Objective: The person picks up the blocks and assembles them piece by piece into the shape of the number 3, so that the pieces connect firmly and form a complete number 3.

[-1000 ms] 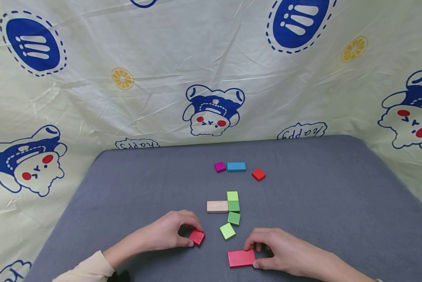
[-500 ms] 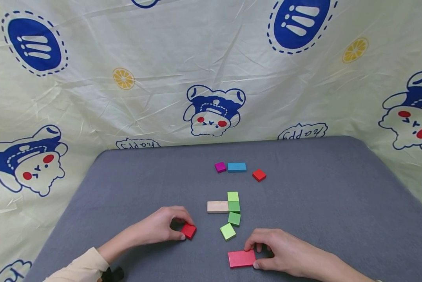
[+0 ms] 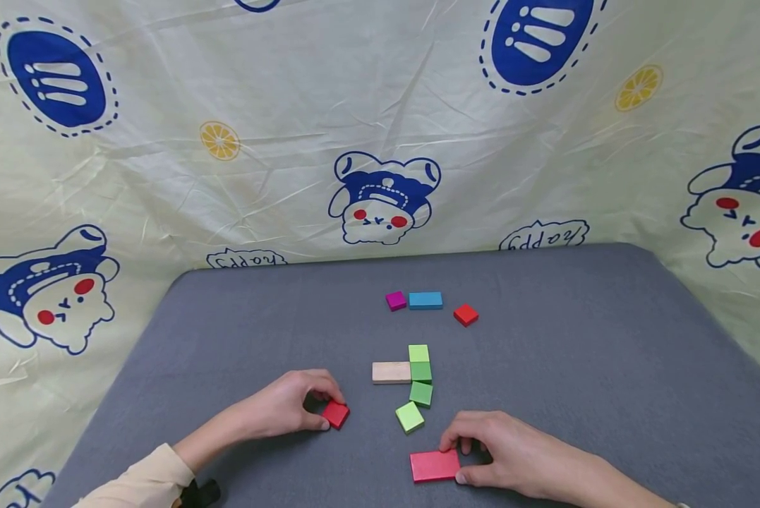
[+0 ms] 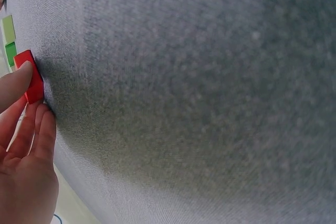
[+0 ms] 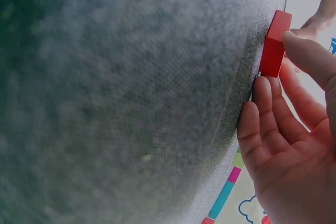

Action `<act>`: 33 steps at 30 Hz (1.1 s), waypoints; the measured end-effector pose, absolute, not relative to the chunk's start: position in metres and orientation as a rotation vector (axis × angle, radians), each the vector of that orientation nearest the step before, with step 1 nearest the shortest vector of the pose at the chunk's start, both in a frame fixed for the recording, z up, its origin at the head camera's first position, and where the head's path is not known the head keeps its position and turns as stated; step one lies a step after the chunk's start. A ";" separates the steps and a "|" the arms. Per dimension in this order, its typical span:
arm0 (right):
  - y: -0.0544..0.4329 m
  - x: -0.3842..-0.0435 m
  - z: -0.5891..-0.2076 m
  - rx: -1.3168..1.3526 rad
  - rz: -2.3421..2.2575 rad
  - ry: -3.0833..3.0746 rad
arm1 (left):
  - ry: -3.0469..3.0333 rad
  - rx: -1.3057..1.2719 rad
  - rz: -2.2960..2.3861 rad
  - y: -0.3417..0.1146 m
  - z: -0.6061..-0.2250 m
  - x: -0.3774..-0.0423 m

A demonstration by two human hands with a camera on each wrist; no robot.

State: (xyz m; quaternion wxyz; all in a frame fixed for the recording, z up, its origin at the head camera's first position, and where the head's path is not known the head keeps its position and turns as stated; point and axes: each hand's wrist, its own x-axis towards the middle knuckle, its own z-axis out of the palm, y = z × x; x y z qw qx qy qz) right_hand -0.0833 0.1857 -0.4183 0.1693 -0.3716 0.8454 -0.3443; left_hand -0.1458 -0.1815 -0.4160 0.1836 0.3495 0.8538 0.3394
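tabletop (image 3: 576, 353) grey, spreading wide both sides; printed curtain (image 3: 278, 85) behind far edge. left hand (image 3: 284, 406) pinches small red block (image 3: 336, 414), left of green blocks (image 3: 420, 372); right hand (image 3: 503, 451) pinches longer red block (image 3: 433, 466), nearer the person.

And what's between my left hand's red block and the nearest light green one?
The head view shows bare grey cloth between the red block and the light green block.

Left grip (image 4: 29, 169) pinches red block (image 4: 35, 86); light-green block (image 4: 8, 29), green block (image 4: 10, 52) beyond; grey cloth (image 4: 184, 93) alongside.
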 end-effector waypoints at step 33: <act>0.180 -0.084 -0.415 -1.222 -0.876 2.545 | 2.409 0.944 0.945 -0.182 -0.417 -0.147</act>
